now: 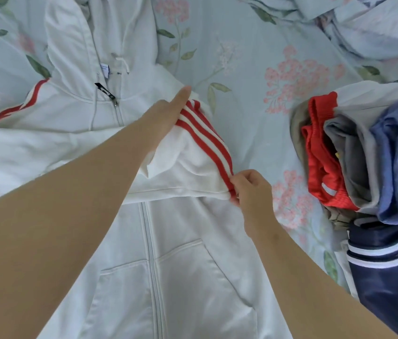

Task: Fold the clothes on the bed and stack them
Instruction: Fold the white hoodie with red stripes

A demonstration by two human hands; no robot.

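Hoodie point(181, 265) sleeve edge in right hand point(249, 192), left hand point(166, 113) flat on shoulder

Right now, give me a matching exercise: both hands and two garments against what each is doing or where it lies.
Column one:
1. left hand
2. right hand
3. red fabric garment
4. navy garment with white stripes

Column two:
A. lower right corner of the view
B. pinches the red-striped sleeve
C. pressed flat on the white zip-up hoodie
D. in the pile, beside grey cloth

Pairs: 1-C, 2-B, 3-D, 4-A.
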